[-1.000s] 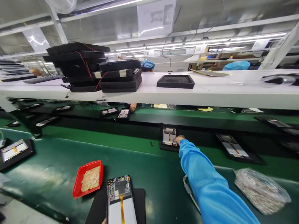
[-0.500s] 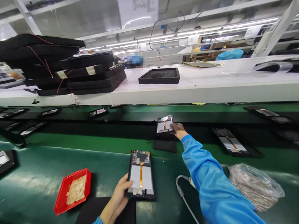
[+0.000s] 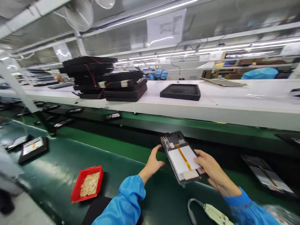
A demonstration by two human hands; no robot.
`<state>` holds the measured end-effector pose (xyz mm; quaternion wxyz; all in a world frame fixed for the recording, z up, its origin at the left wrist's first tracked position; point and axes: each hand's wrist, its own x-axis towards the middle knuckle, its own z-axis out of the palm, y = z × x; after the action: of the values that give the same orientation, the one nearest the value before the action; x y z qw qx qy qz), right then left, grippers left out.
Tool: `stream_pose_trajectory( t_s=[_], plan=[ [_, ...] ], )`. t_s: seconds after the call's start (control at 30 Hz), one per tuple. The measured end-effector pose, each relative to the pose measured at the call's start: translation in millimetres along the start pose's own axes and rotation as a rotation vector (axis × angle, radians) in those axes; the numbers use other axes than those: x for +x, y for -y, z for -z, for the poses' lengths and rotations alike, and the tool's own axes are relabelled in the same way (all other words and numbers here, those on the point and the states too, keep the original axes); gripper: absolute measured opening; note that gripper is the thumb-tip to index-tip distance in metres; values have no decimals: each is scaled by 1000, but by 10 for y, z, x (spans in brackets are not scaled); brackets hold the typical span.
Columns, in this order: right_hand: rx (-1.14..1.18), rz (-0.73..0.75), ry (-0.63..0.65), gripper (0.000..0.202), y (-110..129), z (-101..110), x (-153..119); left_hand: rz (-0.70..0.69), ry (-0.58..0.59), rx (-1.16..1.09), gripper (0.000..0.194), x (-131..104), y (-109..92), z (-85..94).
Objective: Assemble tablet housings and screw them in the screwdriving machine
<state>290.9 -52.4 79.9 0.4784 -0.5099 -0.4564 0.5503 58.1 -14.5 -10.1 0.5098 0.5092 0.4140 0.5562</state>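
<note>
While the right hand grips an opened tablet by its near right edge, thumb on the white back panel, the device sits tilted above the green belt, back side up, an orange flex strip running down its middle. Left hand is spread wide, fingertips just beside the tablet's left edge; contact cannot be confirmed. Both sleeves blue. Below the right wrist: a grey-cabled handheld tool lying on the belt. Well left of the left hand: red tray holding pale small pieces. Beyond both hands: white shelf carrying a black tray and stacked black trays.
</note>
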Motion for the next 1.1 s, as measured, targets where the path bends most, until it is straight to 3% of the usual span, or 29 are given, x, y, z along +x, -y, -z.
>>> stream_pose_trajectory(
  t_s=[0.03, 0.1, 0.17, 0.23, 0.33, 0.47, 0.53, 0.6, 0.73, 0.77, 0.83, 0.93, 1.03, 1.1],
  plan=[
    [24, -41, 71, 48, -66, -114, -96, -16, 88, 26, 58, -205, -72, 160],
    [88, -109, 203, 49, -228, -372, -269, 89, 252, -36, 20, -699, -184, 515],
    [147, -149, 300, 46, -439, -663, -427, 248, 317, -233, 17, -1257, -245, 898],
    [173, -171, 371, 43, -696, -980, -581, 334, 256, -406, 19, -1821, -262, 1276],
    [183, -222, 444, 37, -1146, -1484, -819, 385, 54, -550, 16, -2568, -245, 1718],
    [124, -287, 517, 38, -1738, -2051, -1079, 411, -211, -729, 14, -3176, -221, 1927],
    [-7, -243, 504, 41, -1941, -2213, -1144, 405, -349, -817, 16, -3276, -226, 1921],
    [-224, -100, 433, 42, -2025, -2279, -1191, 407, -467, -879, 16, -3273, -246, 1893],
    [-638, 414, 289, 36, -1823, -2298, -1380, 395, -572, -908, 15, -3130, -300, 1836],
    [-670, 521, 324, 31, -1732, -2327, -1449, 395, -570, -905, 14, -3089, -309, 1824],
    [-656, 645, 544, 25, -1569, -2435, -1584, 395, -549, -882, 14, -3015, -320, 1801],
    [-581, 698, 827, 25, -1453, -2640, -1721, 405, -523, -816, 16, -2941, -335, 1767],
    [-485, 638, 842, 19, -1472, -2749, -1745, 409, -482, -749, 18, -2915, -368, 1741],
    [-395, 460, 788, 15, -1518, -2752, -1705, 399, -457, -658, 23, -2928, -405, 1732]
  ],
)
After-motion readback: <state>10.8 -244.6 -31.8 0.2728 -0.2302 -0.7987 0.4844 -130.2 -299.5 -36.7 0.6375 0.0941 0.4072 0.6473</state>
